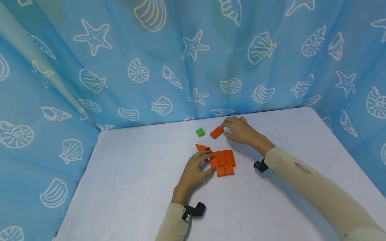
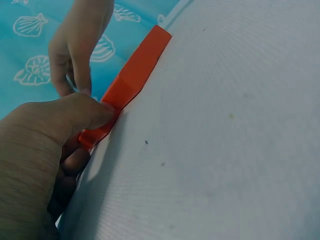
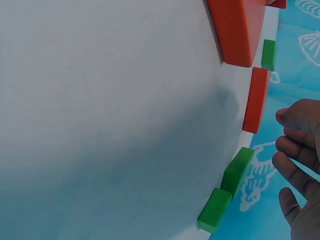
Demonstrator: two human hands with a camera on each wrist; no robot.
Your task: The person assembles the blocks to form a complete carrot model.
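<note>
My left hand (image 1: 194, 170) holds the left end of a flat group of orange blocks (image 1: 230, 158), thumb and fingertips about the leftmost block (image 1: 213, 160). In the left wrist view its thumb lies against the orange block (image 2: 97, 131). An orange triangular block (image 1: 201, 147) sits just beyond these fingers. Farther back, my right hand (image 1: 241, 130) hovers with parted, slightly bent fingers beside a loose orange rectangular block (image 1: 216, 132). In the right wrist view nothing is between those fingers, and two green blocks (image 3: 237, 172) stand near them.
A small green block (image 1: 200, 132) lies left of the loose orange one, on the white tabletop (image 1: 135, 174). Blue curtains (image 1: 181, 67) with shell and starfish prints hang at the back and sides. Each wrist wears a small black camera (image 1: 196, 210).
</note>
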